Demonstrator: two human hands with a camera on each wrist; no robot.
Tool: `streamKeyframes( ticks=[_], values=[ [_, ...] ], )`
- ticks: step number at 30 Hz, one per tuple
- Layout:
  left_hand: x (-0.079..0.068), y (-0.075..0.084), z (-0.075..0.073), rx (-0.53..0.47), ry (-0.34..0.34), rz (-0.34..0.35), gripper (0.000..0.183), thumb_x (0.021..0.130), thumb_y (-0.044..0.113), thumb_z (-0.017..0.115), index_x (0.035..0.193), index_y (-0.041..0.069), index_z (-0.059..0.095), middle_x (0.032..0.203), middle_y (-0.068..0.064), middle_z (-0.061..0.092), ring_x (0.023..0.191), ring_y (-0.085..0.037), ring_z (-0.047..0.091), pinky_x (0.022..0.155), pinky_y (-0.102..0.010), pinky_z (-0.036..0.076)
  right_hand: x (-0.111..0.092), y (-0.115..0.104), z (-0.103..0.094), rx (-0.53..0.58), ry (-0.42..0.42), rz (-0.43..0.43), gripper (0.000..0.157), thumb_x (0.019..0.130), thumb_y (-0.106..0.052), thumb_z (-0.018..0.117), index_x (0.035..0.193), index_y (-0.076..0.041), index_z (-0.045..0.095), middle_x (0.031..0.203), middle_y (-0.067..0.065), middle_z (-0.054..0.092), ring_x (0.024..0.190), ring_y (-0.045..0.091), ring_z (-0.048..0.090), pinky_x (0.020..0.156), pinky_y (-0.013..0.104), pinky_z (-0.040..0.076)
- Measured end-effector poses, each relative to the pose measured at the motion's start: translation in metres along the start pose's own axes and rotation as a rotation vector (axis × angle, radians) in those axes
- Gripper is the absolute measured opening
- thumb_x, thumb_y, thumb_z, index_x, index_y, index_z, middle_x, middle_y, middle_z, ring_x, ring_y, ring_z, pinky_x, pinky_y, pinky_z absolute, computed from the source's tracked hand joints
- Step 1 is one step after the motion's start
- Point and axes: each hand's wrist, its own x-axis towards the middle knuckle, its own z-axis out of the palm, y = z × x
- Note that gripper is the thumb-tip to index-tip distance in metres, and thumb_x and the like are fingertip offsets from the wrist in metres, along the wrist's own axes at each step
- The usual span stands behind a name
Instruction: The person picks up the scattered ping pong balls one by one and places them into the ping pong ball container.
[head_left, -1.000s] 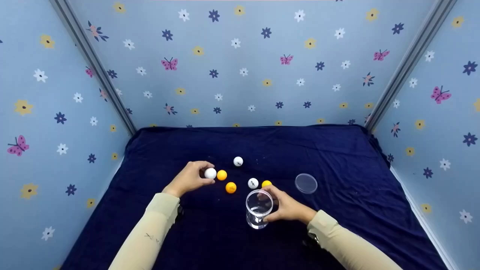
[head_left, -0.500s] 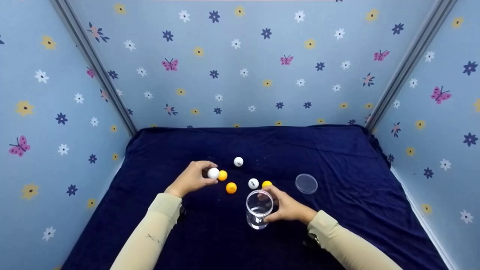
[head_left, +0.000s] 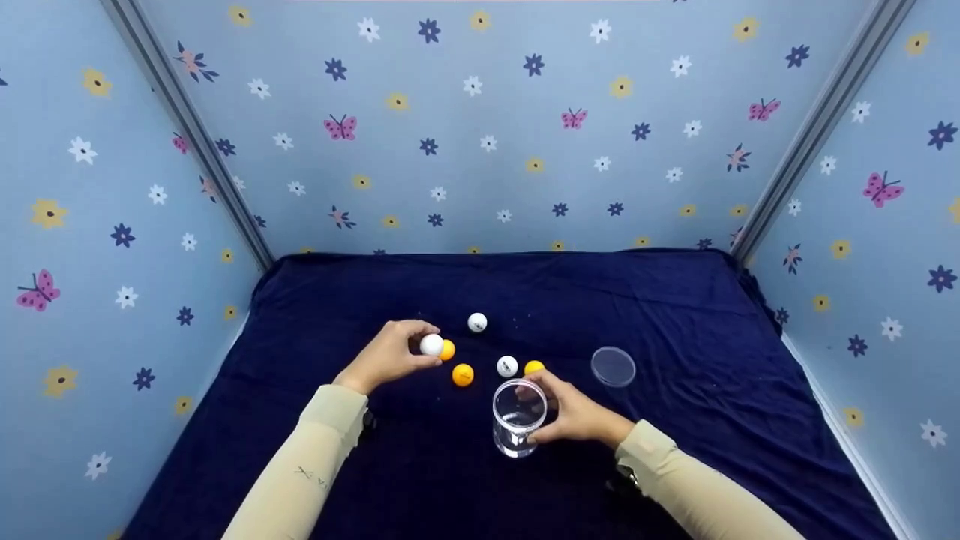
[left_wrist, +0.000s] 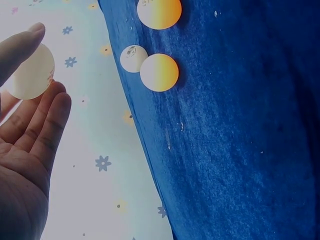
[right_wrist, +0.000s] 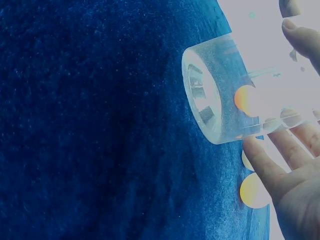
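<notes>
Flower-and-butterfly wall panel (head_left: 510,180) at the far side; in front of it, a dark blue cloth (head_left: 450,472) bearing the work. The left hand (head_left: 384,355), at left, pinches one white ball between thumb and fingers; the right hand (head_left: 576,416), nearer and to the right, is curled round the right side of a clear, unlidded jar (head_left: 517,424), held upright at near centre with no ball visible inside. Whether its base touches the cloth cannot be told. A clear round lid (head_left: 613,367) lies to the right. Of the balls, the pinched white ball (head_left: 430,345) partly covers an orange ball (head_left: 448,349); a second orange ball (head_left: 463,375), two printed white balls (head_left: 507,366) and a yellow-orange ball (head_left: 534,367) lie loose. The step in hand is judged to be transfer of the pinched ball to the jar; the next move would call for carrying it right and nearer, above the rim, before release, the jar kept steady
</notes>
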Motion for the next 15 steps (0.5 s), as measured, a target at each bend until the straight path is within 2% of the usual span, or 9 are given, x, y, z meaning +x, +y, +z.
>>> streamKeyframes(
  ticks=[7,15],
  values=[
    [0.0021,0.0028,0.0026,-0.004,0.003,0.020,0.041,0.089,0.011,0.091,0.126,0.001,0.076,0.119,-0.014,0.079,0.098,-0.024,0.075,0.092,-0.057,0.063,-0.0004,0.0013,-0.0001,0.007,-0.004,0.000,0.087,0.073,-0.004,0.099,0.143,0.011,0.048,0.136,0.035,0.067,0.126,0.054,0.066,0.108,0.058,0.057],
    [0.0049,0.0078,0.0035,0.022,0.025,0.060,0.041,0.088,0.011,0.092,0.124,0.001,0.077,0.116,-0.012,0.079,0.095,-0.020,0.074,0.087,-0.039,0.064,0.0011,0.0024,-0.0003,0.006,-0.001,-0.008,0.086,0.074,-0.004,0.099,0.143,0.008,0.048,0.136,0.034,0.067,0.127,0.051,0.067,0.109,0.059,0.056]
  ],
)
